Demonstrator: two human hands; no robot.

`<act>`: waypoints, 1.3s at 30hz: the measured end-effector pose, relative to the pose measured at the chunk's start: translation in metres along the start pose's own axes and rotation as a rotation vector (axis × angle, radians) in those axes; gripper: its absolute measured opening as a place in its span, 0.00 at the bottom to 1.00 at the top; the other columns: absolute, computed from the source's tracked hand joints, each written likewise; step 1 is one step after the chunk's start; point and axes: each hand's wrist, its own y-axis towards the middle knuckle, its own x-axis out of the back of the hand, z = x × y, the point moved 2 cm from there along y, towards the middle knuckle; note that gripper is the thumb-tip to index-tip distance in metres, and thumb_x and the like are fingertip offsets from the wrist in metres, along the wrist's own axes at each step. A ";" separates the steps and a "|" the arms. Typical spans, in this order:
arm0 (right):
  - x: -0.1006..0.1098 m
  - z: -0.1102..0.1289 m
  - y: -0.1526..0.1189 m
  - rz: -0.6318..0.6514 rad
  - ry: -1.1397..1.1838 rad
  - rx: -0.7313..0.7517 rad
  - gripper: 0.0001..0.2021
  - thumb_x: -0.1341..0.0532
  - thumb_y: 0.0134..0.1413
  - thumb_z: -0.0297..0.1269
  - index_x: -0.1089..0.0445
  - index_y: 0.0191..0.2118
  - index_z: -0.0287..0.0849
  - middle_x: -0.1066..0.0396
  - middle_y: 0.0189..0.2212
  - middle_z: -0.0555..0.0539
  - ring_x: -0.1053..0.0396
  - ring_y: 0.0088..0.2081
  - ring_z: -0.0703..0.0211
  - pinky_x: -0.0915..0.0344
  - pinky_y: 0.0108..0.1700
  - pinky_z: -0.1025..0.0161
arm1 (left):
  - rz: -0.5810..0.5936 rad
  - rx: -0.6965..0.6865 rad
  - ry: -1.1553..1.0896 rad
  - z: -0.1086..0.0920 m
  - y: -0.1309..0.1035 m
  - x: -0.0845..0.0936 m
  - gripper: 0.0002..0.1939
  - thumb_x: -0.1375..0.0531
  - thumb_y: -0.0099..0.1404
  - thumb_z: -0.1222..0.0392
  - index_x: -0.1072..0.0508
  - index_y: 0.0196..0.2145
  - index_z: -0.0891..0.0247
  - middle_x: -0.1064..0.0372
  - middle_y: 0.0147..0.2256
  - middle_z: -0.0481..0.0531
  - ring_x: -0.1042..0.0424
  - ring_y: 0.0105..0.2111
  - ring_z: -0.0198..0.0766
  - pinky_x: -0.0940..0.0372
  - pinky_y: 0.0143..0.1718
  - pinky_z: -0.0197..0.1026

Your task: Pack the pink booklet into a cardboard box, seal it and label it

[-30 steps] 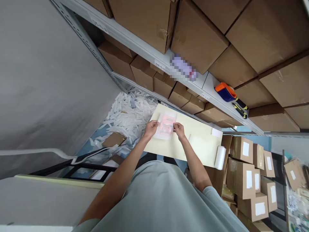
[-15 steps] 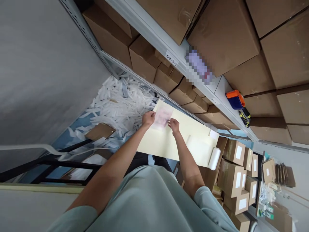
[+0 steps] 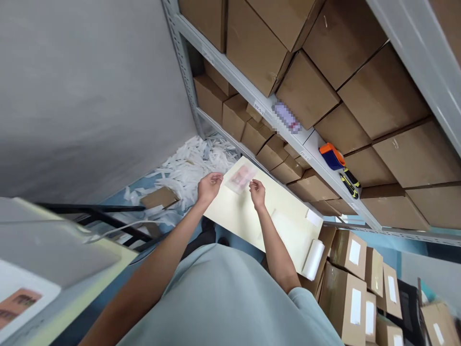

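Observation:
A clear sheet with a pinkish-red print point(image 3: 240, 178) lies near the far left end of a pale yellow board point(image 3: 248, 216). My left hand point(image 3: 210, 186) is at the sheet's left side, fingers pinched together; whether anything thin is between them is too small to tell. My right hand point(image 3: 257, 192) is above the board, just right of the sheet, with its fingers curled together. What it grips, if anything, I cannot make out. A white roll point(image 3: 313, 259) with a translucent sheet beside it rests at the board's right end.
Shelves of cardboard boxes point(image 3: 308, 89) rise beyond the board. An orange and blue tool point(image 3: 332, 156) sits on the shelf edge. White paper strips point(image 3: 190, 166) cover the floor at left. Labelled boxes point(image 3: 347, 288) stand at right, and a yellow-edged table point(image 3: 104, 283) at lower left.
My left hand has moved left, away from the printed sheet. The view has turned, bringing the table at lower left and more shelf boxes into sight.

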 end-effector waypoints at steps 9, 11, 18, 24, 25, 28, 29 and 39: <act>-0.022 0.049 -0.103 0.222 0.084 0.242 0.18 0.33 0.64 0.43 0.26 0.56 0.43 0.18 0.55 0.38 0.19 0.54 0.50 0.24 0.60 0.53 | -0.210 -0.144 -0.081 -0.028 -0.139 0.063 0.12 0.33 0.65 0.53 0.18 0.44 0.60 0.15 0.45 0.58 0.17 0.47 0.49 0.25 0.60 0.52; -0.035 0.059 -0.131 0.278 0.107 0.292 0.20 0.32 0.63 0.45 0.27 0.57 0.43 0.18 0.56 0.37 0.19 0.54 0.50 0.25 0.61 0.52 | -0.273 -0.188 -0.108 -0.037 -0.165 0.092 0.13 0.33 0.66 0.53 0.18 0.45 0.61 0.16 0.45 0.59 0.18 0.48 0.49 0.26 0.61 0.52; -0.114 0.103 -0.243 0.636 0.118 0.466 0.28 0.29 0.60 0.50 0.28 0.61 0.44 0.20 0.58 0.37 0.20 0.58 0.48 0.26 0.64 0.49 | -0.659 -0.253 -0.197 -0.043 -0.261 0.236 0.14 0.35 0.69 0.51 0.19 0.48 0.60 0.16 0.48 0.58 0.18 0.52 0.49 0.27 0.63 0.54; -0.215 0.131 -0.389 0.974 0.102 0.574 0.29 0.28 0.60 0.52 0.28 0.62 0.45 0.21 0.61 0.36 0.22 0.59 0.46 0.27 0.66 0.45 | -1.049 -0.219 -0.259 0.012 -0.394 0.392 0.14 0.36 0.70 0.53 0.19 0.49 0.62 0.16 0.50 0.59 0.19 0.55 0.49 0.27 0.64 0.51; -0.235 0.130 -0.419 1.028 0.098 0.584 0.29 0.28 0.60 0.53 0.28 0.62 0.46 0.21 0.61 0.36 0.21 0.59 0.46 0.26 0.65 0.46 | -1.113 -0.199 -0.276 0.027 -0.421 0.419 0.14 0.36 0.70 0.53 0.19 0.49 0.62 0.16 0.50 0.59 0.19 0.55 0.49 0.27 0.64 0.51; -0.294 0.114 -0.515 1.181 0.065 0.612 0.28 0.28 0.61 0.54 0.28 0.61 0.45 0.20 0.58 0.37 0.21 0.57 0.48 0.23 0.60 0.50 | -1.307 -0.127 -0.342 0.083 -0.503 0.494 0.13 0.36 0.68 0.56 0.19 0.48 0.62 0.16 0.49 0.59 0.18 0.54 0.48 0.26 0.63 0.51; -0.313 0.104 -0.546 1.223 0.035 0.621 0.27 0.29 0.62 0.53 0.27 0.60 0.44 0.19 0.56 0.37 0.20 0.56 0.48 0.23 0.59 0.51 | -1.371 -0.101 -0.368 0.103 -0.530 0.517 0.12 0.35 0.67 0.58 0.19 0.47 0.62 0.16 0.49 0.59 0.18 0.53 0.47 0.26 0.62 0.51; -0.443 0.005 -0.737 1.274 -0.873 1.130 0.21 0.38 0.71 0.37 0.26 0.65 0.38 0.25 0.66 0.33 0.27 0.67 0.47 0.34 0.72 0.54 | -1.615 0.153 -0.652 0.270 -0.694 0.622 0.10 0.34 0.59 0.62 0.22 0.40 0.61 0.19 0.39 0.55 0.18 0.47 0.47 0.25 0.59 0.52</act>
